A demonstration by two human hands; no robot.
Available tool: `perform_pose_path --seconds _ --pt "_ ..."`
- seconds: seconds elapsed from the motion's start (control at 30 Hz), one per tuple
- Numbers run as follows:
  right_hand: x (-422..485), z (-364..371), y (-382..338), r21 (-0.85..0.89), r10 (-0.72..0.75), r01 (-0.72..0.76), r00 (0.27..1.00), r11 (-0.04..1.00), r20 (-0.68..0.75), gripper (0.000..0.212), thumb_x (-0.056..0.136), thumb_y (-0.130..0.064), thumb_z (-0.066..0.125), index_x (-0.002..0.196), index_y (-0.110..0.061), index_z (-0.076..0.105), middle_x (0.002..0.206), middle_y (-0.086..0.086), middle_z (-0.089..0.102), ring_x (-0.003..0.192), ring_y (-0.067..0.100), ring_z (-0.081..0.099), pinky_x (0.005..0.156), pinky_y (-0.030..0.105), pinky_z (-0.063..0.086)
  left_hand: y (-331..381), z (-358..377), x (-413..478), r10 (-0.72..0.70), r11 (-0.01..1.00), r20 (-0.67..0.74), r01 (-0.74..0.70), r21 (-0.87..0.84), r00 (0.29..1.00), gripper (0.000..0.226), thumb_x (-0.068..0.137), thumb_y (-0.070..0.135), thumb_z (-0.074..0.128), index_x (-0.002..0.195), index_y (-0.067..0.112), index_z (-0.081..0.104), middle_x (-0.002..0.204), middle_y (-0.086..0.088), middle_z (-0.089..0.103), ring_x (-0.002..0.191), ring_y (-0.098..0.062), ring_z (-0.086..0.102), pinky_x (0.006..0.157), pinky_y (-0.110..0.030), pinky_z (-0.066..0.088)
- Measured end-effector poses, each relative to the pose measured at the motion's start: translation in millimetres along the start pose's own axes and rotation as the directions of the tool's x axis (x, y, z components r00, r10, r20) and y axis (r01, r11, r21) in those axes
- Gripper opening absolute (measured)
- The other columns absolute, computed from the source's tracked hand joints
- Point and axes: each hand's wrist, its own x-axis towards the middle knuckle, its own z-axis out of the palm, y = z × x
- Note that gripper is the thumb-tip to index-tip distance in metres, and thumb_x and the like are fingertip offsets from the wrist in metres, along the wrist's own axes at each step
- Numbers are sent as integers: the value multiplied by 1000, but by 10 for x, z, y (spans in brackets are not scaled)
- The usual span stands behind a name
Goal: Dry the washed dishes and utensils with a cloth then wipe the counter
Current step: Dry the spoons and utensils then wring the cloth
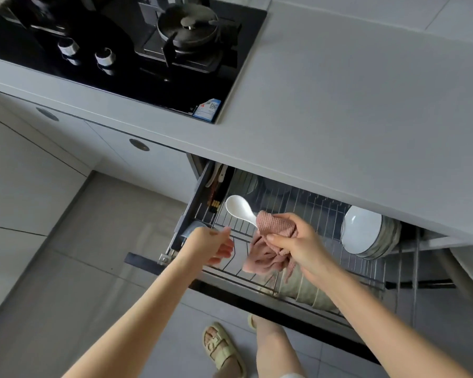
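right hand [298, 245] — cloth [274, 227] round spoon [238, 208] | left hand [210, 242] loose | bowls [362, 231] in rack [306, 204]

A grey counter [339, 105] runs beyond both hands and carries a black gas hob [137, 77] far up and left of the left hand [210, 244]. Under it, a pulled-out wire rack [298, 205] lies beneath the hands. White bowls [366, 230] stand on edge to the right of the right hand [298, 241], ribbed bowls [306, 290] sit below its wrist, and chopsticks [213, 197] lie beyond the left hand.
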Motion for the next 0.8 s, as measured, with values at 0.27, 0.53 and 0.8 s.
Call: perform_pose_path --seconds 0.27,0.53,0.8 --pt "205 314 103 60 14 -17 999 998 52 34 84 1 66 107 -23 59 102 10 68 78 26 72 56 38 55 281 238 383 -181 708 18 143 -692 983 8 84 12 68 85 6 63 84 -6 67 76 -16 61 73 -28 48" --pt "554 365 258 -152 19 -14 999 988 31 36 86 5 61 115 -14 55 97 -2 59 54 3 67 41 22 48 75 -10 1108 -184 910 -409 -2 -415 894 15 78 5 58 63 11 58 63 -11 53 63 -25 47 60 -28 41" --pt "841 219 559 -94 12 -19 997 995 -76 42 82 3 66 101 -33 57 105 -2 62 74 6 69 52 19 52 201 -30 1843 114 968 -558 34 248 822 22 89 7 48 93 5 69 89 -14 69 83 -31 63 66 -32 46"
